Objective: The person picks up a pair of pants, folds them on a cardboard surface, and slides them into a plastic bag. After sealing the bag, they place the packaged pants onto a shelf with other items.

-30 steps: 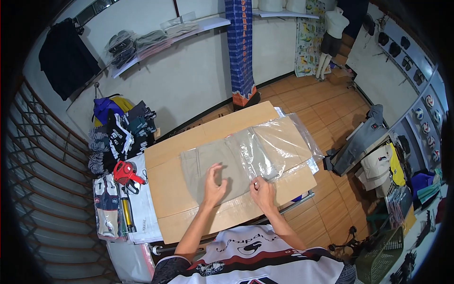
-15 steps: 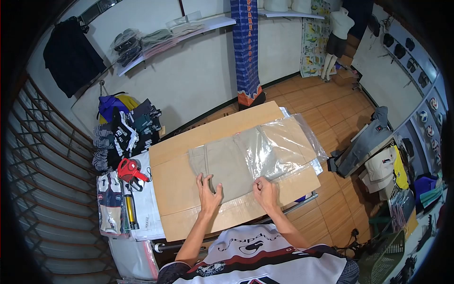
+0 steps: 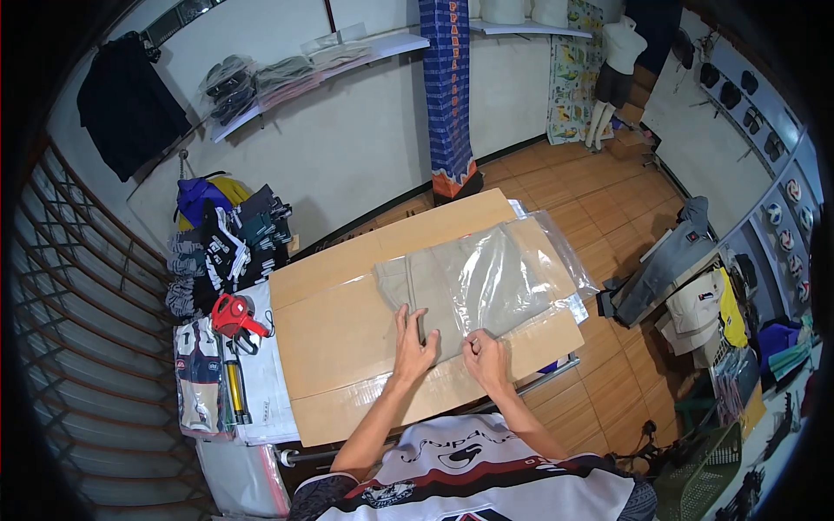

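Note:
Folded beige trousers (image 3: 415, 282) lie on a cardboard sheet (image 3: 326, 326), their right part inside a clear plastic bag (image 3: 499, 273). The bag's right end reaches past the cardboard's edge. My left hand (image 3: 413, 352) rests at the near left part of the trousers, its fingers bent and apart, fingertips on the cloth. Just to its right, my right hand (image 3: 486, 360) is closed in a pinch on the near edge of the bag's mouth.
Left of the cardboard lie a red tape dispenser (image 3: 236, 319), a yellow-and-black pump (image 3: 234, 389) and a packed jersey (image 3: 200, 369). Piled socks (image 3: 228, 243) stand behind them. A patterned pillar (image 3: 447, 95) rises beyond the table. Clothes and caps (image 3: 695, 304) hang at right.
The trousers have slid right, deeper into the bag. My left hand has moved right with them, closer to my right hand, which keeps its pinch in nearly the same place.

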`<state>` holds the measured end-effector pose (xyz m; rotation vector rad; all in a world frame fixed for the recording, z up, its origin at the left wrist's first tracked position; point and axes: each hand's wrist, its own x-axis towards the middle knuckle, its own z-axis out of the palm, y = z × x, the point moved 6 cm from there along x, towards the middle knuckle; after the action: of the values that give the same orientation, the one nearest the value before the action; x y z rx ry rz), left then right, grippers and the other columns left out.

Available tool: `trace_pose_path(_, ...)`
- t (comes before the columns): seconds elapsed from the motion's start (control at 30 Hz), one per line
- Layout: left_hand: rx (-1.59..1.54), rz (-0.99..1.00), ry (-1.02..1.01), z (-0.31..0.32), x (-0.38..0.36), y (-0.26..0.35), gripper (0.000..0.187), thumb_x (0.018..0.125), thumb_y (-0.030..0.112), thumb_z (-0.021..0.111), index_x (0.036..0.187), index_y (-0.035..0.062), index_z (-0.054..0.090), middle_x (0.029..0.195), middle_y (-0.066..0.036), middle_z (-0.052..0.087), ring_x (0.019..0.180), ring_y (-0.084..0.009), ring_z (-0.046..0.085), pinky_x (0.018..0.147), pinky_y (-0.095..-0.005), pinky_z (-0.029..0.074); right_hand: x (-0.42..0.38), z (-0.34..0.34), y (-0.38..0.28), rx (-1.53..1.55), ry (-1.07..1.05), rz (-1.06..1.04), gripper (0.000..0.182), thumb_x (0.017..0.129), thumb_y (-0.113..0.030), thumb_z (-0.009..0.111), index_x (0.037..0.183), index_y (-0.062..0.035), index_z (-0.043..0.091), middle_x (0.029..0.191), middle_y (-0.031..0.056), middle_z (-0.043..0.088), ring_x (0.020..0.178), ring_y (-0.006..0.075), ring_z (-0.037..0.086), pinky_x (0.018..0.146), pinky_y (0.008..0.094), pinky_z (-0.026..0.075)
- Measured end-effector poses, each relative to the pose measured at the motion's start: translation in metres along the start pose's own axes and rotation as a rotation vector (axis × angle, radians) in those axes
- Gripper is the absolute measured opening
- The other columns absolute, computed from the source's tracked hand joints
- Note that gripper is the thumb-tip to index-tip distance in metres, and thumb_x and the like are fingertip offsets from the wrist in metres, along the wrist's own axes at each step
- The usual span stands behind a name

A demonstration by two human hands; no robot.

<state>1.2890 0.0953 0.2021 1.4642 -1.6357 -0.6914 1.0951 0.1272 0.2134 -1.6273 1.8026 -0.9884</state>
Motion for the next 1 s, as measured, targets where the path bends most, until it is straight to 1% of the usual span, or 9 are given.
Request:
trace_pose_path(0.13, 0.059, -0.030, -0.354, -0.038, 0.005, -0.004, 0.082, 0.084, 0.035, 0.081, 0.152, 0.0056, 0.046, 0.163, -0.033, 0.026, 0.152, -0.0503, 0.024, 0.126, -0.0483, 0.026, -0.003, -0.004, 0.012, 0.085, 0.030, 0.022, 0.011, 0.089, -0.015, 0.074, 0.092, -0.0044, 0.071, 0.059, 0.0138, 0.061, 0.053, 0.0326, 0.062, 0.054, 0.0445, 0.047)
trace_pose_path(0.17, 0.083, -0.024, -0.423, -0.049, 0.006, -0.003, 0.102, 0.076, 0.051, 0.087, 0.157, 0.0106, 0.042, 0.165, -0.032, 0.023, 0.154, -0.0506, 0.020, 0.126, -0.0551, 0.021, -0.005, -0.005, 0.015, 0.086, 0.025, 0.028, 0.011, 0.089, -0.015, 0.074, 0.092, -0.0041, 0.071, 0.059, 0.0140, 0.061, 0.052, 0.0322, 0.061, 0.054, 0.0442, 0.047)
trace_pose_path(0.27, 0.513, 0.122, -0.528, -0.056, 0.007, -0.027, 0.110, 0.071, 0.062, 0.087, 0.159, 0.0144, 0.040, 0.167, -0.032, 0.018, 0.155, -0.0514, 0.016, 0.125, -0.0636, 0.017, -0.005, -0.013, 0.023, 0.093, 0.020, 0.032, 0.013, 0.090, -0.015, 0.074, 0.093, -0.0031, 0.071, 0.059, 0.0145, 0.061, 0.050, 0.0307, 0.060, 0.052, 0.0434, 0.046)
trace_pose_path(0.3, 0.496, 0.144, -0.531, -0.051, 0.006, -0.043, 0.113, 0.070, 0.070, 0.082, 0.161, 0.0176, 0.039, 0.168, -0.032, 0.014, 0.155, -0.0518, 0.012, 0.122, -0.0703, 0.013, -0.006, -0.017, 0.025, 0.097, 0.028, 0.026, 0.014, 0.090, -0.015, 0.075, 0.094, -0.0027, 0.071, 0.059, 0.0146, 0.061, 0.050, 0.0299, 0.059, 0.052, 0.0431, 0.046)
trace_pose_path(0.4, 0.568, 0.223, -0.545, -0.037, 0.007, -0.051, 0.111, 0.072, 0.074, 0.078, 0.161, 0.0189, 0.039, 0.169, -0.032, 0.012, 0.156, -0.0518, 0.012, 0.121, -0.0720, 0.012, -0.004, -0.024, 0.034, 0.132, 0.054, 0.023, 0.015, 0.090, -0.015, 0.075, 0.096, -0.0018, 0.071, 0.059, 0.0148, 0.061, 0.049, 0.0282, 0.059, 0.052, 0.0424, 0.046)
trace_pose_path(0.5, 0.583, 0.231, -0.542, -0.027, 0.009, -0.047, 0.111, 0.073, 0.077, 0.075, 0.161, 0.0192, 0.038, 0.169, -0.031, 0.011, 0.156, -0.0508, 0.011, 0.120, -0.0752, 0.009, 0.000, -0.032, 0.041, 0.148, 0.069, 0.042, 0.015, 0.091, -0.014, 0.074, 0.097, -0.0011, 0.071, 0.060, 0.0148, 0.061, 0.050, 0.0261, 0.058, 0.052, 0.0413, 0.046)
trace_pose_path(0.6, 0.625, 0.239, -0.544, -0.012, 0.014, -0.038, 0.109, 0.074, 0.072, 0.077, 0.162, 0.0215, 0.037, 0.170, -0.029, 0.008, 0.156, -0.0495, 0.012, 0.120, -0.0751, 0.010, 0.006, -0.037, 0.046, 0.157, 0.070, 0.056, 0.014, 0.091, -0.013, 0.073, 0.097, -0.0006, 0.071, 0.060, 0.0144, 0.061, 0.050, 0.0239, 0.057, 0.052, 0.0399, 0.045)
trace_pose_path(0.73, 0.616, 0.259, -0.535, 0.009, 0.020, -0.032, 0.109, 0.075, 0.074, 0.075, 0.163, 0.0224, 0.035, 0.170, -0.028, 0.009, 0.157, -0.0493, 0.011, 0.119, -0.0754, 0.010, 0.014, -0.043, 0.050, 0.156, 0.071, 0.068, 0.014, 0.091, -0.013, 0.073, 0.098, -0.0002, 0.071, 0.059, 0.0134, 0.060, 0.050, 0.0211, 0.056, 0.052, 0.0386, 0.044)
trace_pose_path(1.0, 0.608, 0.261, -0.560, 0.038, 0.037, -0.017, 0.110, 0.075, 0.074, 0.075, 0.163, 0.0222, 0.035, 0.171, -0.027, 0.008, 0.157, -0.0480, 0.009, 0.120, -0.0747, 0.010, 0.026, -0.058, 0.058, 0.151, 0.072, 0.083, 0.015, 0.091, -0.013, 0.073, 0.098, -0.0004, 0.072, 0.059, 0.0137, 0.061, 0.050, 0.0214, 0.058, 0.053, 0.0387, 0.045)
